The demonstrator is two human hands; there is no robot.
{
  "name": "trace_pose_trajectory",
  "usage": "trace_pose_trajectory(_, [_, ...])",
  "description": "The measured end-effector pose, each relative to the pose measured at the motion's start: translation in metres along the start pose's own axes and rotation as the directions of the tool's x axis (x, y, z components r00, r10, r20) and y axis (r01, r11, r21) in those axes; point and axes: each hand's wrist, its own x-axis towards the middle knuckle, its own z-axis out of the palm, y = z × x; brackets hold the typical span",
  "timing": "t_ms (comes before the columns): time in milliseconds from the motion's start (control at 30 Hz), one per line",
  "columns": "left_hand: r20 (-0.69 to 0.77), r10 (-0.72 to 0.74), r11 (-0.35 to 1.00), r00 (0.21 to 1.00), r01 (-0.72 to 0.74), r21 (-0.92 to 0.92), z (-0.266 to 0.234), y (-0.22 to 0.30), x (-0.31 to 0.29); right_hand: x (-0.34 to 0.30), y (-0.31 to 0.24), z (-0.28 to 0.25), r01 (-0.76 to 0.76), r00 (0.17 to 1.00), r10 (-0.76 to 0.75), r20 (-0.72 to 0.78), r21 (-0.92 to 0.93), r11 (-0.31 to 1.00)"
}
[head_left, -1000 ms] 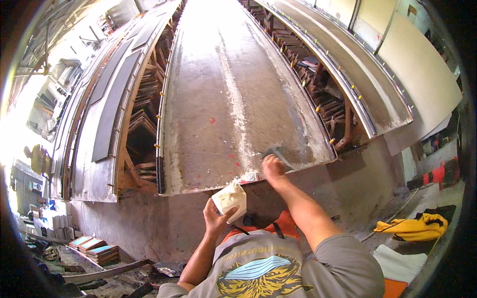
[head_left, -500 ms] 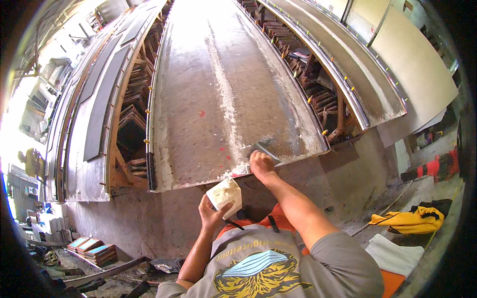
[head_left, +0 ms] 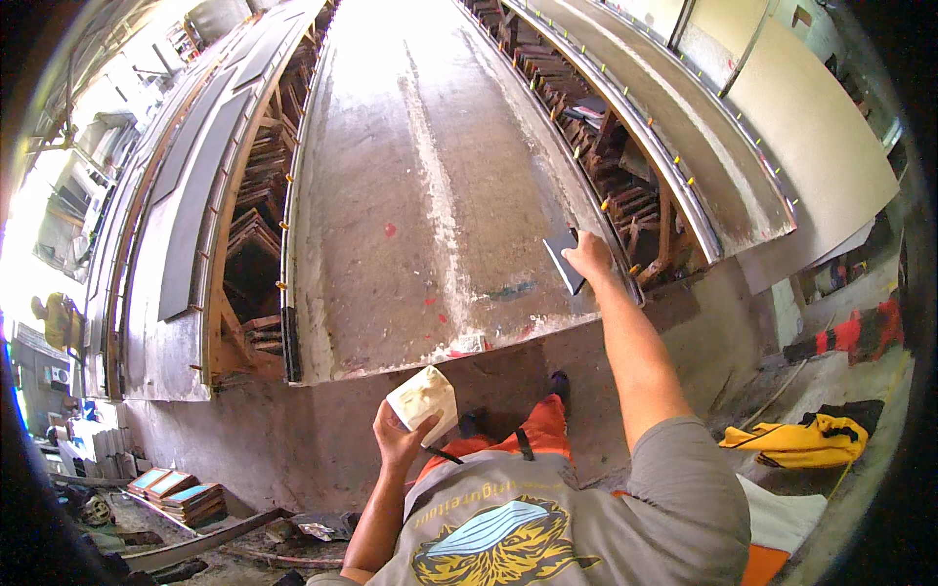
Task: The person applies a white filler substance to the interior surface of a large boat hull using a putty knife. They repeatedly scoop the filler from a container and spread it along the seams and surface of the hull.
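Observation:
My left hand [head_left: 399, 439] grips a white open tub [head_left: 442, 408] just off the near edge of the long table [head_left: 376, 264]. Something cream-coloured shows inside it; what it is I cannot tell. My right arm is stretched out over the table's near right part. Its hand [head_left: 590, 258] is closed on a wide-bladed scraper [head_left: 563, 268], whose blade is at the tabletop; whether it touches I cannot tell. Whitish streaks run lengthwise down the brown, worn surface. A few red spots and a small white patch [head_left: 469, 343] lie near the front edge.
Two more long tables flank this one, the left table [head_left: 147, 342] bearing dark flat panels [head_left: 200, 220]. Small yellow pegs line the edges. Framed pieces [head_left: 178, 491] are stacked on the floor at lower left. A yellow and black cloth [head_left: 806, 439] lies at right.
My right hand has moved right and farther from me with the scraper, from the near edge toward the table's right side. My left hand with the tub has dropped slightly left and nearer.

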Motion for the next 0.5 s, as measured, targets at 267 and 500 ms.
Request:
trace_pose_trajectory(267, [-0.018, -0.096, 0.995, 0.995, 0.096, -0.035, 0.025, 0.016, 0.0, -0.086, 0.007, -0.035, 0.371, 0.872, -0.323, 0.368, -0.064, 0.927])
trace_pose_trajectory(500, [-0.054, -0.119, 0.99, 0.991, 0.123, 0.074, 0.074, 0.019, 0.031, 0.009, 0.02, -0.012, 0.607, 0.567, -0.517, 0.642, 0.099, 0.788])
